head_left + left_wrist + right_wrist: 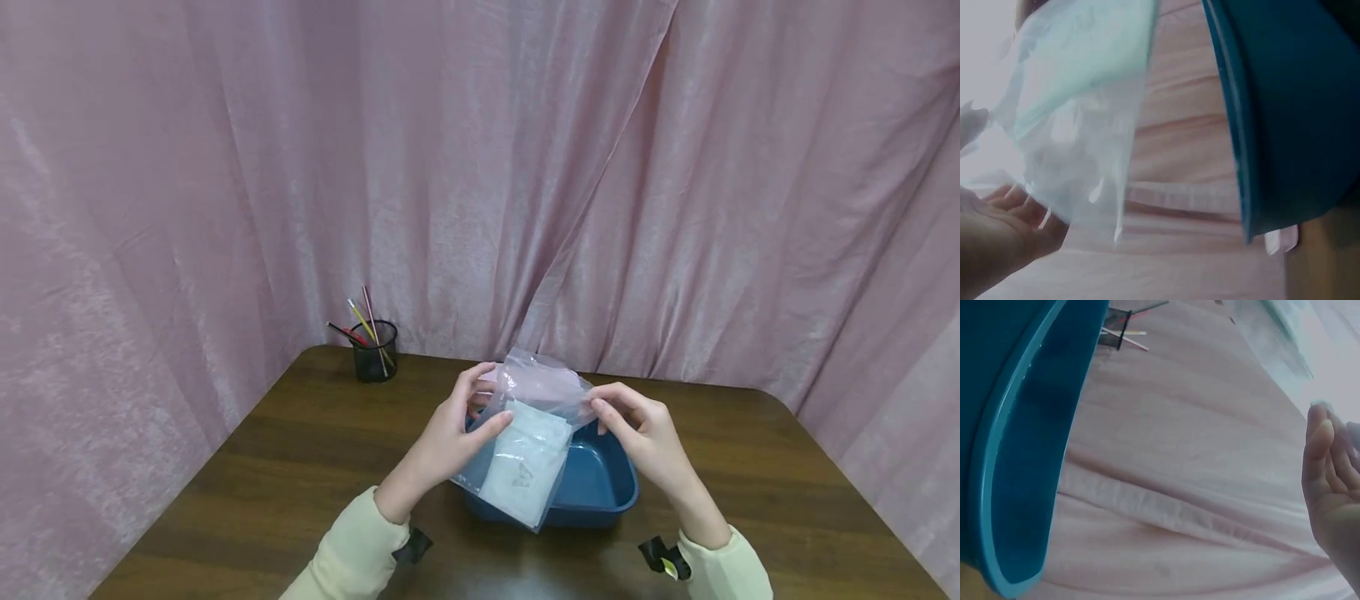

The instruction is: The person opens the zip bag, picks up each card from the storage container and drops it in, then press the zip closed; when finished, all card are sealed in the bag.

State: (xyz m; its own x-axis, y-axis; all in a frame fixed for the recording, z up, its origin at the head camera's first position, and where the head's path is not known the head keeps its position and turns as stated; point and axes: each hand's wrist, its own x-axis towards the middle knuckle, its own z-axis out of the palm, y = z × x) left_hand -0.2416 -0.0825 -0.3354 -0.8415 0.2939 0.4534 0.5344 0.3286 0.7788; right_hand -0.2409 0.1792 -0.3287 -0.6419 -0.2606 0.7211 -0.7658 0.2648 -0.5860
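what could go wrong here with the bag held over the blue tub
1. The left hand and right hand pinch only the top of the clear plastic bag; thin film could slip.
2. The white packet inside might slide out if the mouth opens.
3. The bag hangs over the near rim of the blue tub, so a drop might land outside.

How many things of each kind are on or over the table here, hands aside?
Clear plastic bag with a white packet inside: 1
Blue tub: 1
Black mesh pen cup: 1
Pens or pencils in the cup: about 3, hard to tell apart
Total: about 6
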